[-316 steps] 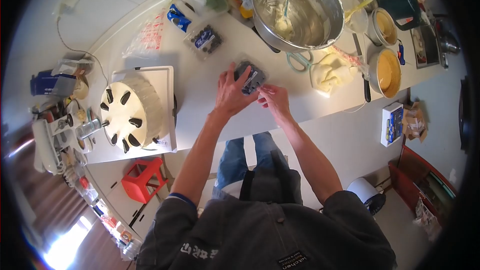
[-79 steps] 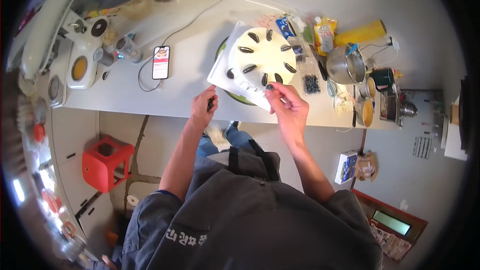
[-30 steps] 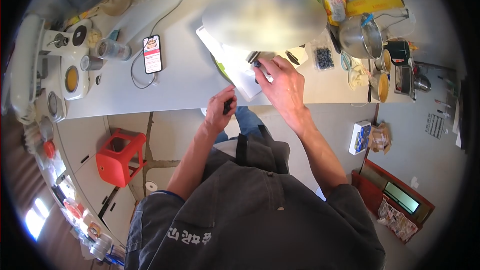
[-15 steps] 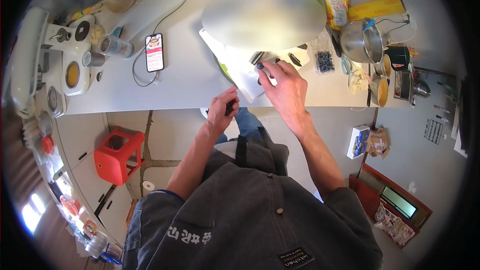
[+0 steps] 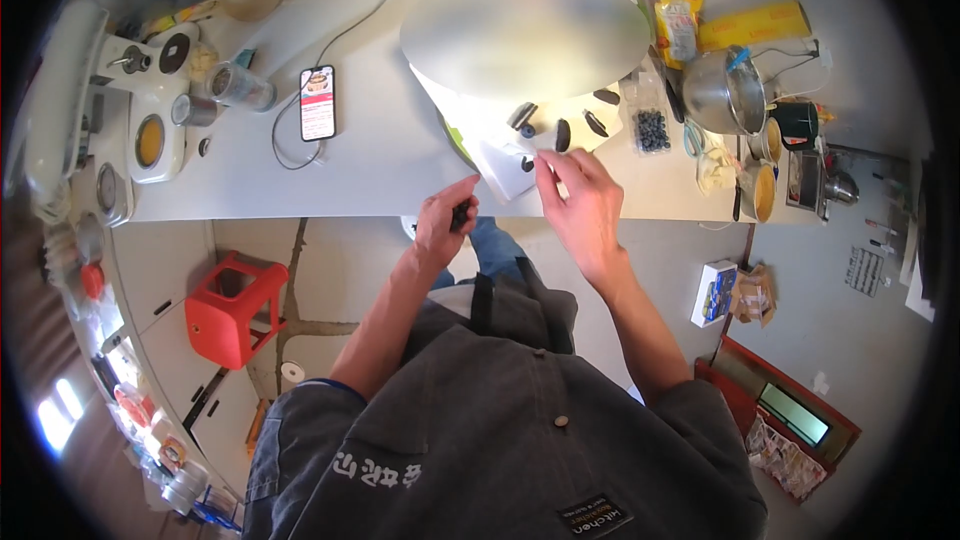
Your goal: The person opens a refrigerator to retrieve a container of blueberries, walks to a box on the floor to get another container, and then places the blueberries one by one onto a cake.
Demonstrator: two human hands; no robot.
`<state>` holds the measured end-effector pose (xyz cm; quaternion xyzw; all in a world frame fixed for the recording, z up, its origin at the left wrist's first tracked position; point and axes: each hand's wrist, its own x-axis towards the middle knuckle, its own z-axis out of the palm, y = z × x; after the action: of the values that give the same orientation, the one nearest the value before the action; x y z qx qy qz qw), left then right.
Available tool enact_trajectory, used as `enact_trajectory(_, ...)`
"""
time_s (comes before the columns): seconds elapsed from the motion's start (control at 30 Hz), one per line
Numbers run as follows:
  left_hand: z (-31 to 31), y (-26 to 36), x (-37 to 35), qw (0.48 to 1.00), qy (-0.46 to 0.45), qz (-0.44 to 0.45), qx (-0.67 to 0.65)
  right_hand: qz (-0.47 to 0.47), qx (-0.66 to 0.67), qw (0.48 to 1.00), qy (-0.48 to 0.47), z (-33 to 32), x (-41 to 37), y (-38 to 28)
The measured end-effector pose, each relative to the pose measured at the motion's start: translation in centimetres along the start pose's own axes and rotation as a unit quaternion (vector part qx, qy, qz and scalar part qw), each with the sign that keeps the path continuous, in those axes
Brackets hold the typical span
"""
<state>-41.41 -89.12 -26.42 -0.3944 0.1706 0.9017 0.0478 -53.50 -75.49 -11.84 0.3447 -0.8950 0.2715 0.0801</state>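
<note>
A berry [image 5: 528,130] sits on the cake [image 5: 578,112], just beyond the right hand [image 5: 585,205].
It lies ahead and slightly left of the right fingers, apart from them, beside the near end of a cookie [image 5: 520,116] whose long axis slants from near left to far right; the left hand [image 5: 440,225] is farther off, its fingers curled around dark berries [image 5: 460,215]. The right fingertips are close together; whether they meet or grip anything cannot be told. A label [image 5: 590,517] on the dark top [image 5: 450,420] reads "Kitchen"; the phone [image 5: 317,105] and yellow pouch [image 5: 678,25] carry print too small to read.
</note>
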Motion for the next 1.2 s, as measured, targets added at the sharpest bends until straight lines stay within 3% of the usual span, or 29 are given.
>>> enact_trajectory(0.23, -1.5, 2.9, -4.6, 0.991, 0.017, 0.001, -0.134, 0.060, 0.117, 0.987, -0.092, 2.6, -5.7, -4.1)
enact_trajectory(0.43, 1.3, 5.7, -7.5, 0.975, -0.068, 0.052, -0.207, 0.082, 0.212, 0.965, -0.134, 2.9, -3.7, -6.9)
enact_trajectory(0.73, 2.7, 7.0, -9.5, 0.964, -0.171, 0.079, -0.187, 0.059, 0.224, 0.960, -0.160, 3.3, -2.2, -9.2)
enact_trajectory(0.93, 3.5, 7.5, -10.3, 0.957, -0.184, 0.093, -0.202, 0.069, 0.260, 0.955, -0.126, 3.4, -2.1, -9.5)
enact_trajectory(1.2, 2.2, 6.9, -10.1, 0.989, -0.094, 0.065, -0.092, 0.072, 0.239, 0.963, -0.101, 1.5, -1.5, -9.6)
